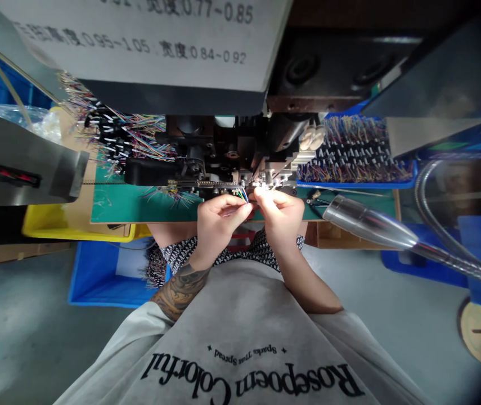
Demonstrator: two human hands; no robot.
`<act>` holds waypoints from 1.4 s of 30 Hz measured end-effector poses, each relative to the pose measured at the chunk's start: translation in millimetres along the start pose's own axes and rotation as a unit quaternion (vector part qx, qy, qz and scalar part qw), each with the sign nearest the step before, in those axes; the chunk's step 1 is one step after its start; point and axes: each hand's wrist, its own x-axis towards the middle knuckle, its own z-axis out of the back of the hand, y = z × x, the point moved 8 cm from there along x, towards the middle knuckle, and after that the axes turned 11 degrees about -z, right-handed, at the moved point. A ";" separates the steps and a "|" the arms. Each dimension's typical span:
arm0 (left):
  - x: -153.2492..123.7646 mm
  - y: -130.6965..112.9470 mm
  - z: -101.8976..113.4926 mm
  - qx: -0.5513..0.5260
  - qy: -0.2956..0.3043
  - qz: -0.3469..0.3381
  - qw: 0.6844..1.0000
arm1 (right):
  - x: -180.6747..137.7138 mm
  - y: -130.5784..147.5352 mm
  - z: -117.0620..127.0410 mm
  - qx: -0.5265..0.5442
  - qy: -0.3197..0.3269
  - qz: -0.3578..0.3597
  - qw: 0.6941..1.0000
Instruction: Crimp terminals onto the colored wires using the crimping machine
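Thin coloured wires (242, 194), green, blue and white among them, stick up from between the fingertips of my left hand (219, 222). That hand is closed on them, thumb against forefinger. Close beside it, my right hand (281, 216) pinches at the brightly lit working point of a crimping machine (232, 154). What lies in the right fingertips is washed out by the light and partly hidden. Both hands are over the front edge of a green work mat (139, 209). A chain-like terminal strip (219, 184) runs into the machine from the left.
Wire bundles (117, 135) lie behind on the left, and more fill a blue tray (358, 184) on the right. A metal lamp (358, 222) on a flexible neck reaches in from the right. Below left are a yellow bin (75, 232) and a blue bin (92, 281).
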 end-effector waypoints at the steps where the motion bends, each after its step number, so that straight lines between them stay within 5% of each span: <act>1: -0.1 0.7 0.2 0.001 -0.001 0.002 1.000 | -0.6 -0.8 -0.6 -0.003 0.003 -0.001 1.000; 42: 1.1 -1.1 -1.1 -0.008 0.002 0.012 1.000 | -1.1 7.1 -2.2 -0.040 -0.015 0.016 0.999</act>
